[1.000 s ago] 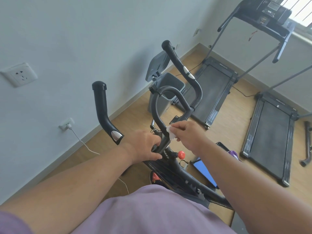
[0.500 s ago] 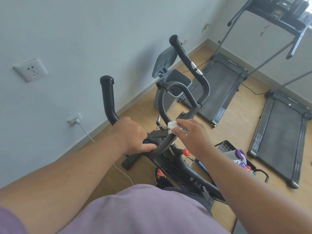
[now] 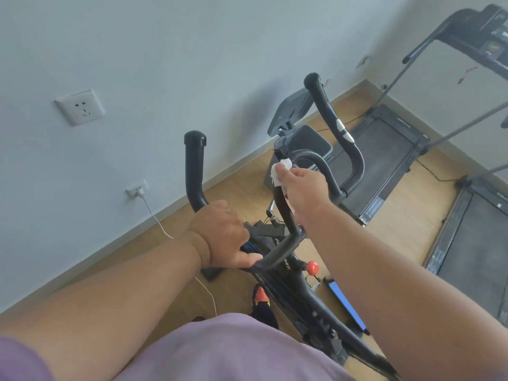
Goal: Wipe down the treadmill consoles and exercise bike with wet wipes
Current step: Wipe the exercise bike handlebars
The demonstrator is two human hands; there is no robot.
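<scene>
Two treadmills (image 3: 384,160) lie on the wood floor (image 3: 406,215) toward the far right corner; one console (image 3: 486,31) shows at the upper right edge. The exercise bike (image 3: 288,259) stands nearer, beside the wall. A grey bin (image 3: 316,144) sits just behind its handlebars. Left hand (image 3: 222,237) grips the left handlebar bend, fingers curled round it. Right hand (image 3: 302,188) pinches a white wet wipe (image 3: 280,171) against the inner loop bar, near its top.
</scene>
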